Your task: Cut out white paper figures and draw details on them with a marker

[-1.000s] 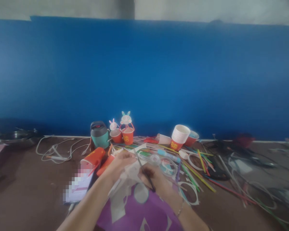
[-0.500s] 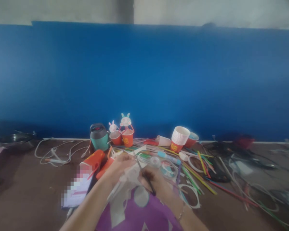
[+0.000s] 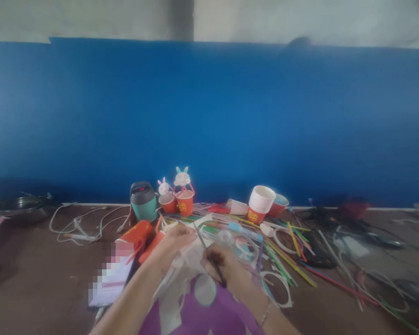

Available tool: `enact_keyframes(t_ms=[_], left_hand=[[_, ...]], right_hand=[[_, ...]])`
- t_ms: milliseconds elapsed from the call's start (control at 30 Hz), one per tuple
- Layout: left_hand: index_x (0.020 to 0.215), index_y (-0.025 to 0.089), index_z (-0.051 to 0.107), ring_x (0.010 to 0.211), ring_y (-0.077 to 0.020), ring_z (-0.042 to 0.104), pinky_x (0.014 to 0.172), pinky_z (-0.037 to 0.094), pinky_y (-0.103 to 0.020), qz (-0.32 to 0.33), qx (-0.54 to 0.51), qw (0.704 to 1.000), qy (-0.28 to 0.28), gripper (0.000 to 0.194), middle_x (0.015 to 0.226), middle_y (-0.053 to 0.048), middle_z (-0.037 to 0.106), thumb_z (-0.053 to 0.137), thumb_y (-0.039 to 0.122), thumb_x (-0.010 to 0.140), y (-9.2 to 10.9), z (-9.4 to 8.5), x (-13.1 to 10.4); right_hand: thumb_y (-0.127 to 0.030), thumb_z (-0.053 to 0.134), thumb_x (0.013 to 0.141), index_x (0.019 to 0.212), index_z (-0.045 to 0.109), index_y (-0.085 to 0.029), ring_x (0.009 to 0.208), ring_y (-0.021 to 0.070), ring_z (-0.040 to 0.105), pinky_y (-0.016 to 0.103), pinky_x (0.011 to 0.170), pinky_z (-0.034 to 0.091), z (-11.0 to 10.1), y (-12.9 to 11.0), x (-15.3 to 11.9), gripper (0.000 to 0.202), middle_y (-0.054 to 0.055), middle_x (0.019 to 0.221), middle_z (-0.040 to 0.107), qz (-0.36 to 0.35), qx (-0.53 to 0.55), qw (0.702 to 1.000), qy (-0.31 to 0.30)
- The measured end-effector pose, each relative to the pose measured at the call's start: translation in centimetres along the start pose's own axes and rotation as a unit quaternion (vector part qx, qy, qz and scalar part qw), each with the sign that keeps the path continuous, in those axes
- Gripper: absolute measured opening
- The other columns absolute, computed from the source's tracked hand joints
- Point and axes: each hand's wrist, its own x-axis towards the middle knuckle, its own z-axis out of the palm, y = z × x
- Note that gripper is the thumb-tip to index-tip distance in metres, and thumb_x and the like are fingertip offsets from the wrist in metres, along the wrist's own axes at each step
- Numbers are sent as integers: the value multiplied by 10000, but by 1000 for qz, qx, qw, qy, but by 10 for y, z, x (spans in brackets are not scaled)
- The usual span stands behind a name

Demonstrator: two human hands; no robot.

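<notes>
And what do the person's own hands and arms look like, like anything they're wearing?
Both the left hand and the right hand are bare, with no gloves. No sleeves show on the visible forearms. The right wrist wears a thin, pale, silvery-looking bracelet; its finer detail is too blurred to make out.

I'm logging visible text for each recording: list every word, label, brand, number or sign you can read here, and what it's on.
No text can be read with certainty.
Stacked cups: yellow marking on red, too blurred.
Upright red cup: yellow marking, too blurred.
Lit screen: partly pixelated, nothing legible.
White paper at the hands: no lettering I can make out.
</notes>
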Motion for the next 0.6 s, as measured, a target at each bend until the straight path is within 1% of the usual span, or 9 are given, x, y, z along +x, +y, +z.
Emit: enact_keyframes(t_ms=[100,167,233,367,467,600], left_hand=[[711,162,668,625,-127,531,575,374,-231,31,48,998,-3,193,689,-6,606,737,331,648,-2,1,1],[684,156,681,695,-144,546,633,385,-238,48,85,995,-18,147,731,-21,624,732,286,638,-4,4,2],[639,152,687,736,-161,553,675,390,-250,56,110,992,-32,110,747,-33,637,742,241,604,-5,9,3],[566,152,677,717,-172,544,699,385,-268,57,136,988,-36,92,699,-34,638,755,180,526,-4,18,3],[596,155,667,669,-158,532,664,375,-267,45,128,990,-26,111,673,-25,631,747,219,553,-5,24,0],[676,159,631,634,-162,557,632,389,-274,27,84,996,-30,231,651,-26,635,714,373,656,-9,33,-4]], right_hand=[[-413,671,677,671,542,-184,308,61,379,170,303,278,-1,-5,2,263,-83,400,447,22,35,999,35],[-421,679,670,713,559,-181,331,75,433,174,324,341,-2,-9,2,272,-77,409,479,18,46,997,54],[-412,675,675,726,568,-176,345,82,462,178,337,376,-3,-11,2,263,-72,415,498,13,46,997,59],[-414,659,663,664,557,-174,289,74,418,177,303,351,-4,-5,3,260,-80,361,461,20,61,996,57],[-452,664,666,636,538,-181,276,70,394,181,304,347,-3,-5,3,301,-84,340,437,6,84,994,70],[-526,692,660,674,532,-182,298,85,425,193,328,353,-2,-9,2,380,-66,349,475,-29,91,989,115]])
